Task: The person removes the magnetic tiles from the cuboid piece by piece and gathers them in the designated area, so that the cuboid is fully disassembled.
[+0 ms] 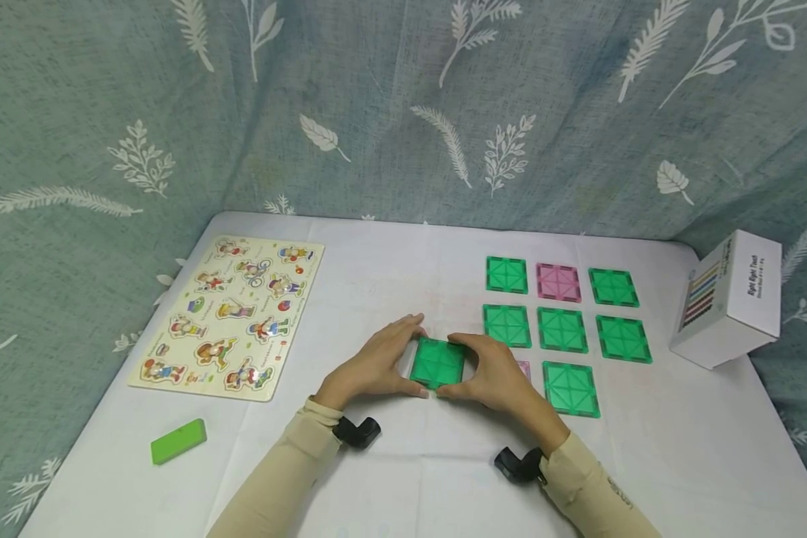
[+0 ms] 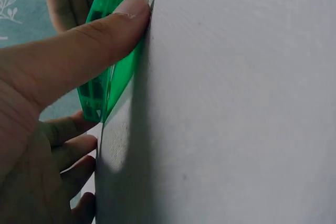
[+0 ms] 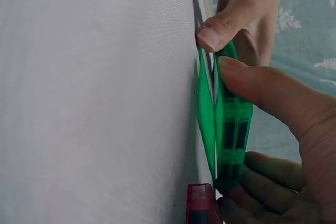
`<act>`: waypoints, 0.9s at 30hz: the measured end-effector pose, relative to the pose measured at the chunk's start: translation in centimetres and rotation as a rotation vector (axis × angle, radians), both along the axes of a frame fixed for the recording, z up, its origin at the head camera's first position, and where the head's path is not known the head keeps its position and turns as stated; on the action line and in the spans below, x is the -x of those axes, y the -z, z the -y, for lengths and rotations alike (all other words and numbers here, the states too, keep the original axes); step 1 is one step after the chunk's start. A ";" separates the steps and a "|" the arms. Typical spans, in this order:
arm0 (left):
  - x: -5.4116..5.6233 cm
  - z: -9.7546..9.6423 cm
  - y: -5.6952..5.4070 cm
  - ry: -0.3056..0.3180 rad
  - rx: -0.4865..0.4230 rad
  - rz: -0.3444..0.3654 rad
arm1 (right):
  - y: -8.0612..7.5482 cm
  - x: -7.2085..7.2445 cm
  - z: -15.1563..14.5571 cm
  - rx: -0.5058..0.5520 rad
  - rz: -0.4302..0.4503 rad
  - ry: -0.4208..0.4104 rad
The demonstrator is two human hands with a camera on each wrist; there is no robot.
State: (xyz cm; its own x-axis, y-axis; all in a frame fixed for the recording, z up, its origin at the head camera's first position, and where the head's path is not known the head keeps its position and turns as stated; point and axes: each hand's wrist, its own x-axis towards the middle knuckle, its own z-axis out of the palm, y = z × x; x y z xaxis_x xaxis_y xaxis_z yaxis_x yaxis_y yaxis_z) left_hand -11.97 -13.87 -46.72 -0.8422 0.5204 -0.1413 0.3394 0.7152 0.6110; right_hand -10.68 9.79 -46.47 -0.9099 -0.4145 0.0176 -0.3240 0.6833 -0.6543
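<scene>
Both hands hold a square green translucent magnetic tile piece at the middle of the table, close over the cloth. Its edge shows two layers with dark magnets inside, like two tiles face to face. My left hand grips the left side, thumb at the near corner and fingers toward the far one. My right hand grips the right side the same way. The two thumbs nearly meet at the near edge. Just beyond the right hand lies a pink tile, mostly hidden by it.
Right of the hands, several green tiles and another pink tile lie flat in rows. A white box stands at the right edge. On the left are a picture puzzle board and a green block. A leaf-patterned curtain hangs behind.
</scene>
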 end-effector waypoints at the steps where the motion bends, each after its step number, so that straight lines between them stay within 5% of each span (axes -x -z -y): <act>1: 0.0 0.0 -0.1 0.001 0.000 0.000 | 0.0 0.0 0.0 -0.003 0.003 0.001; 19: 0.0 -0.3 0.0 -0.008 -0.006 0.000 | -0.6 0.9 -0.3 -0.026 0.073 -0.019; 27: 0.3 -0.1 1.2 -0.059 -0.034 -0.122 | -0.8 0.2 -0.1 0.034 0.132 -0.041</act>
